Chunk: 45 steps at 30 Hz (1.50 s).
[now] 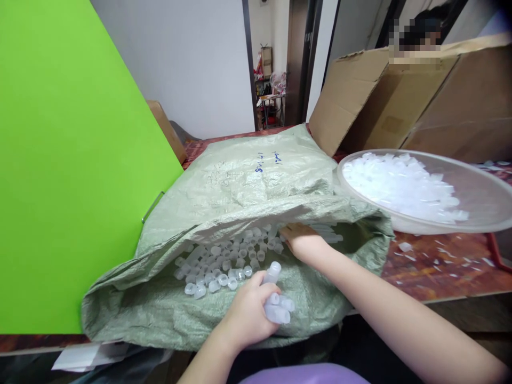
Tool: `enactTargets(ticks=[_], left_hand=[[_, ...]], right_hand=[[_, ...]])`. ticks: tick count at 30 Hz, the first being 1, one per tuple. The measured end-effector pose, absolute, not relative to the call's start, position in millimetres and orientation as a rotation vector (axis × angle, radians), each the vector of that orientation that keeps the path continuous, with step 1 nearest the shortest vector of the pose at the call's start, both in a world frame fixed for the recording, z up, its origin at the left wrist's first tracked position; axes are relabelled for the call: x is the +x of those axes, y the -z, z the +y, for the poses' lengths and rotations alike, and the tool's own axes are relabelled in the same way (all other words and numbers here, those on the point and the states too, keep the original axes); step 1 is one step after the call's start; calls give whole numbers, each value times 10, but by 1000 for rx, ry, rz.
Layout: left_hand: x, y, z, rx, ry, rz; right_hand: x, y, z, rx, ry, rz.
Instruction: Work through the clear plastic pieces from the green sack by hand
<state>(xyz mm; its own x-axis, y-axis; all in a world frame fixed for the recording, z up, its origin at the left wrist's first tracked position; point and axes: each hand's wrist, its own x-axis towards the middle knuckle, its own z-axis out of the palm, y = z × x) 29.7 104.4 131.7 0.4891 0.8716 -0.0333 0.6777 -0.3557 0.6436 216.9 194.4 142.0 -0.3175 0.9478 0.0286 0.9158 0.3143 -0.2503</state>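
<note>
Tubes (226,261), in sack (240,186) — mostly end-on, left of R hand (302,240) (nearer; grip hidden, can't tell) — L hand (250,306) clasps several.

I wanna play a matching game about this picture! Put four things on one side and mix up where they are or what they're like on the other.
Things:
1. Left grip
2. Right grip
3. Big bowl
4. Flat panel

Clues:
A. Inside the mouth of the pale green sack
B. Bright green
C. Closed around several whitish tubes
D. Holding heaped white pieces

Pairs: 1-C, 2-A, 3-D, 4-B
</note>
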Motion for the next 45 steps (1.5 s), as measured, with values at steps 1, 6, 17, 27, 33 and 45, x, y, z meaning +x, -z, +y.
enactTargets(ticks=[1, 6, 17, 27, 33, 45], left_hand=[[295, -1312, 1038, 2144, -420, 1270], [299, -1316, 1028, 2211, -403, 1265], [290, -1213, 1039, 2180, -488, 1321], [294, -1159, 1036, 2144, -557, 1311], [301, -1153, 1029, 2165, -528, 1341], [295, -1167, 1056, 2153, -501, 1331]], right_hand=[[2148, -1387, 1960, -1714, -253, -2434], [2064, -1239, 1994, -1645, -162, -2510], [2345, -1583, 1474, -1212, -743, -2290], [2363, -1248, 919, -811, -412, -2622], [2291, -1197, 1037, -1252, -662, -2574], [2321, -1075, 899, -1294, -441, -2553]])
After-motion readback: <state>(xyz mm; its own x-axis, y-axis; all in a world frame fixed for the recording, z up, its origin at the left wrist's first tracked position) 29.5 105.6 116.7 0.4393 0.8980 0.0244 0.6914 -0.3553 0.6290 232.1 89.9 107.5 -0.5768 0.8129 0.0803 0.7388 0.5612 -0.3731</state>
